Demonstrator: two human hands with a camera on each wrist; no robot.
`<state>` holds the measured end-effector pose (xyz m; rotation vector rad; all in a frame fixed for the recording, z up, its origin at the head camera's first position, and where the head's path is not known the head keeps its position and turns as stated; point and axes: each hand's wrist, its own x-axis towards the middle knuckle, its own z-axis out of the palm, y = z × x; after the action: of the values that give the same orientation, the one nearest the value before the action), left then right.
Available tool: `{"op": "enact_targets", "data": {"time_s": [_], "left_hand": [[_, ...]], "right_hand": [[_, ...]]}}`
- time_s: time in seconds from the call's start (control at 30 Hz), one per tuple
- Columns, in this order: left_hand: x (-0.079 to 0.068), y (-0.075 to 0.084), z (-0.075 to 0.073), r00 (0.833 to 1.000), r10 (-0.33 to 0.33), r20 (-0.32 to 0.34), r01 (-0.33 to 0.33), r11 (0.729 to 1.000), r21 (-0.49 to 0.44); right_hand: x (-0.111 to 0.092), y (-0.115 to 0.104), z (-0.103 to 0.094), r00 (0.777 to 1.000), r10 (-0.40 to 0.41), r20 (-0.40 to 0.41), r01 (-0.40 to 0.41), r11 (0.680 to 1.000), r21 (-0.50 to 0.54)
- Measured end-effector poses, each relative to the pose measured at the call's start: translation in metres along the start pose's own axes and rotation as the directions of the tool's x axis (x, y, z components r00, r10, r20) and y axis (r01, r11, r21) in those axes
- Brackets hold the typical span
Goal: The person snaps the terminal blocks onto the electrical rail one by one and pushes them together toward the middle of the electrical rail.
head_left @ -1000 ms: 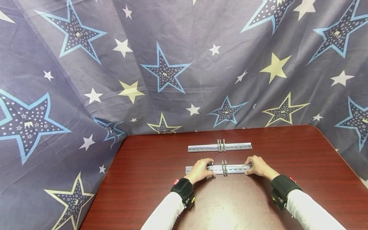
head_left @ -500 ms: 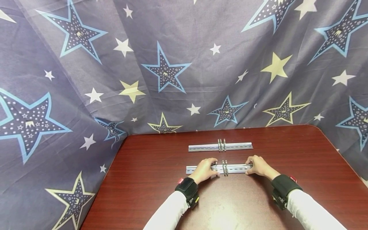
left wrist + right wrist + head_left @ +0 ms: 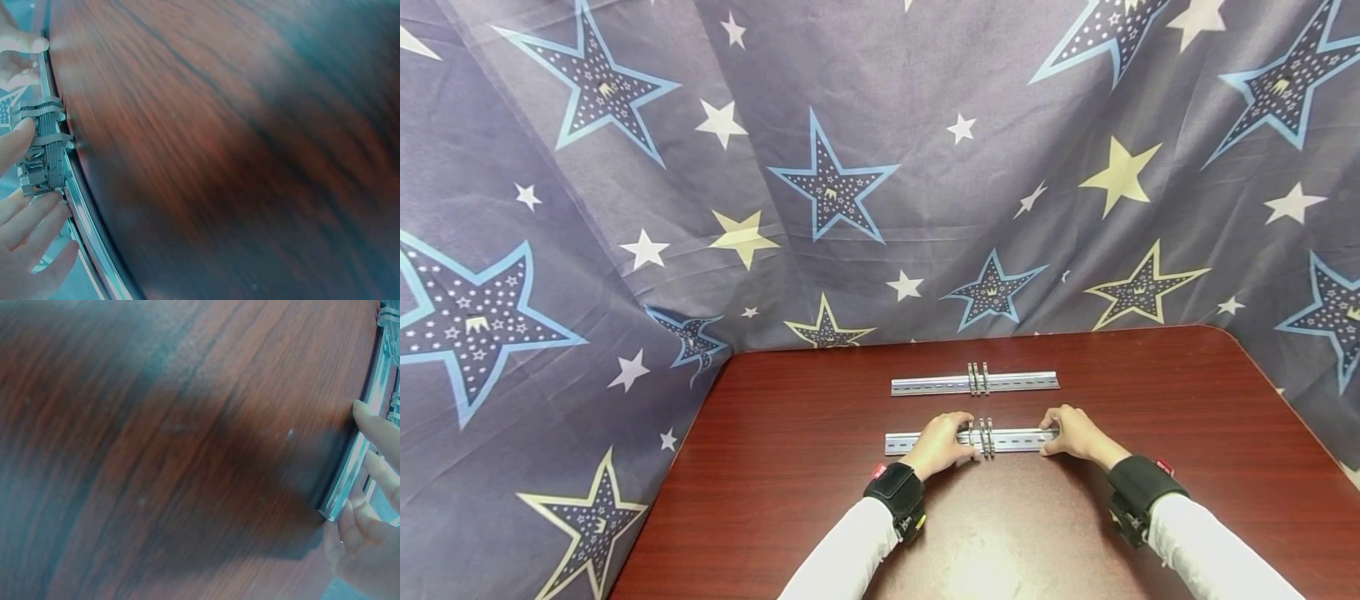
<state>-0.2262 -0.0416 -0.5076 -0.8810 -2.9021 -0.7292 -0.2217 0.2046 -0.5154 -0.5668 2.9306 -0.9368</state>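
Note:
A slotted metal DIN rail lies across the table, with narrow metal-looking clips standing near its middle. My left hand pinches a grey terminal block seated on this rail, thumb on the near side and fingers on the far side. In the left wrist view the block sits right beside the clips, and part of it is hidden by the fingers. At the rail's right end my right hand grips the rail between thumb and fingers; the right wrist view shows the rail end at those fingers.
Behind, a second DIN rail lies roughly parallel, bearing several similar clips. Both rest on a reddish-brown wooden table. A star-patterned grey cloth hangs along the table's back and left side.
My left hand has slid rightward along the near rail with the terminal block, closing the gap to the clips. The right hand and both rails have stayed put.

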Motion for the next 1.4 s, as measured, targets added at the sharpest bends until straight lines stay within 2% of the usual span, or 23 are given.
{"op": "enact_targets", "data": {"time_s": [0.57,1.03,1.27,1.4], "left_hand": [[0.004,0.007,0.005,0.999,-0.033,-0.006,0.033,0.999,0.025],[-0.002,0.005,0.006,0.999,-0.052,0.005,0.052,0.998,0.019],[-0.008,-0.002,-0.001,1.000,-0.013,-0.006,0.014,0.998,0.065],[-0.015,-0.008,-0.009,1.000,0.015,0.012,-0.016,0.991,0.133]], "right_hand": [[-0.001,-0.001,-0.001,1.000,0.002,-0.001,-0.002,1.000,0.014],[-0.003,-0.005,-0.002,1.000,-0.003,0.000,0.003,1.000,0.003],[-0.002,-0.004,0.000,1.000,0.002,-0.016,-0.002,1.000,-0.001],[-0.004,-0.005,0.001,1.000,-0.010,-0.021,0.009,0.999,-0.036]]}}
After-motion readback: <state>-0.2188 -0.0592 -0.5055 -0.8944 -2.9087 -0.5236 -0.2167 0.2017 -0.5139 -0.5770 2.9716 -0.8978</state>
